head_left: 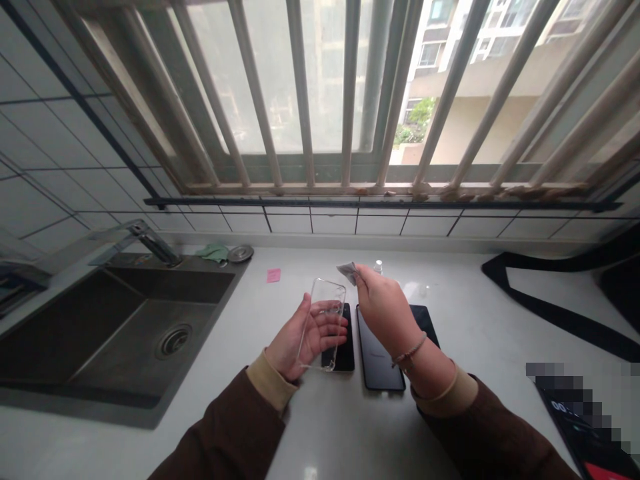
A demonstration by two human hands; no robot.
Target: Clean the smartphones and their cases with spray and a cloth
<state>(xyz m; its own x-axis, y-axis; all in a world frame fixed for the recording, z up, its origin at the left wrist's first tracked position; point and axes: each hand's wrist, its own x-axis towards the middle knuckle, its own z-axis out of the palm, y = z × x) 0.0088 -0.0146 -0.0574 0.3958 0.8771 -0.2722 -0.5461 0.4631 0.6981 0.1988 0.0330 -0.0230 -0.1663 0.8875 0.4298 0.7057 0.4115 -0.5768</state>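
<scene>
A clear phone case (327, 291) stands tilted in my left hand (313, 330), its fingers showing through the transparent back. My right hand (381, 293), raised beside it, pinches a small grey cloth (347, 271) between thumb and fingers. Beneath the case lies a black phone (346, 357), partly covered by my left hand. A larger phone with a grey screen (383, 363) rests on the counter under my right forearm. Another dark flat object (424, 319) is mostly hidden behind my right wrist.
A steel sink (165, 393) with a faucet (155, 243) occupies the left. On the white counter (235, 413) are a pink note (273, 275), a small clear bottle (379, 266) and a black strap (530, 303). A lit device (575, 427) sits at lower right. Window bars rise behind.
</scene>
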